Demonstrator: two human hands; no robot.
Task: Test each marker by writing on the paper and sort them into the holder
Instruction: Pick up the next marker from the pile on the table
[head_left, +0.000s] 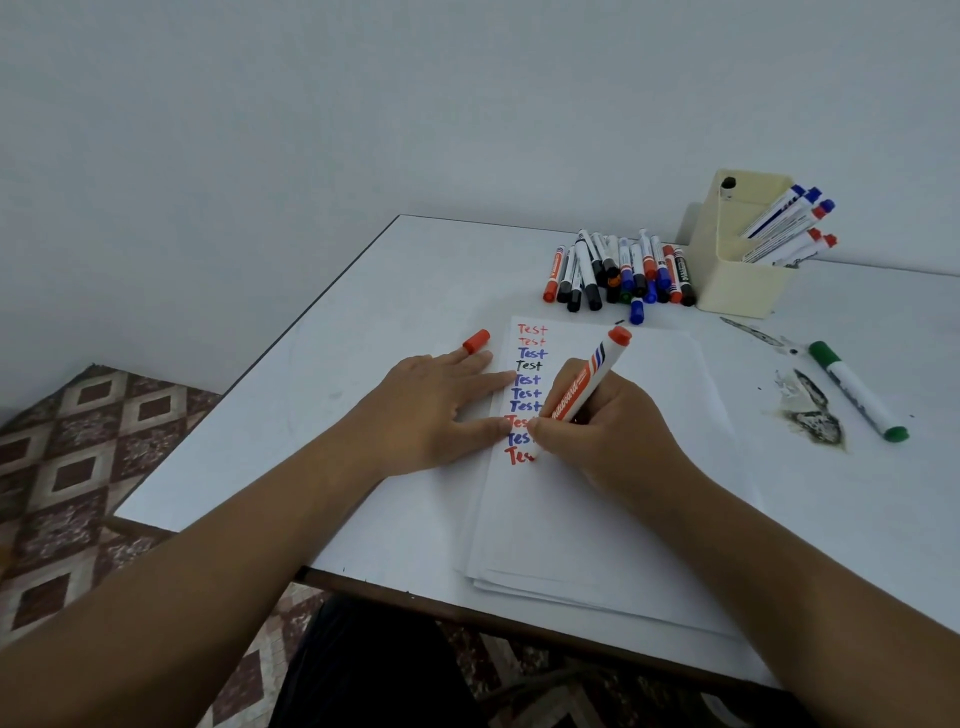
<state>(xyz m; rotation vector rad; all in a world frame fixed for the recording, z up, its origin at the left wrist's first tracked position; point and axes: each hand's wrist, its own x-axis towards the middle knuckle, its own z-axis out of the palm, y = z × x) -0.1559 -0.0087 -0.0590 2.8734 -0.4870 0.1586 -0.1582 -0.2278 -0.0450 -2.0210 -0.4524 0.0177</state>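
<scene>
R hand (608, 415) grips red marker (584, 387) in a writing hold, fingers curled round the barrel, tip down on the paper (597, 519) at the bottom of a column of "Test" words in red, blue and black; last red word looks partly hidden by the hand. Marker tilted, rear end pointing up and away from the person

L hand (441, 410) flat on the table (363, 322), fingers straight, fingertips pressing the paper's left edge beside the column. Red cap (476, 341) sits at the tip of one L finger; can't tell if it's worn on the finger or just lying against it

Paper is a small stack of sheets, near front table edge, roughly centre

Pile of markers (618, 273) (red, blue, black, some green) lies at the back of the table, just left of the cream holder (737, 291), touching or nearly touching it. Holder has compartments: several red- and blue-ended markers lean out of the right one, one black-ended marker stands in the back left one

Green marker (857, 389) lies alone on the right, capped, well apart from the pile, next to a dark smudge (810, 410) on the tabletop
</scene>
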